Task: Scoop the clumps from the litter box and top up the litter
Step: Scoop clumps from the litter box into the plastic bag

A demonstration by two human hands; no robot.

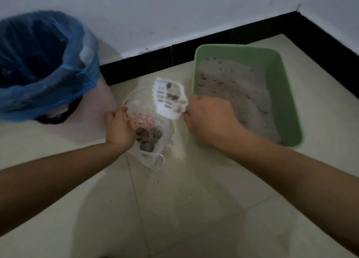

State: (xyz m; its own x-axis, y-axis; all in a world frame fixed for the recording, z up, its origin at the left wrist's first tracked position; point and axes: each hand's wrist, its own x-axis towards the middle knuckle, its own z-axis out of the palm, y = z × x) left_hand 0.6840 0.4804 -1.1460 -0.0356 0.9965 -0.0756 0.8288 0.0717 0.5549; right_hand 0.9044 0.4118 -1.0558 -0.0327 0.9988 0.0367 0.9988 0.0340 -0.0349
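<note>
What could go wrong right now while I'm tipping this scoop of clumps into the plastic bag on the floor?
1. The plastic bag is limp, and only your left hand holds its rim, so the mouth may sag and the clumps could miss it.
2. The scoop in your right hand hangs over the bag's side nearest the litter box; small pieces could drop onto the floor.
</note>
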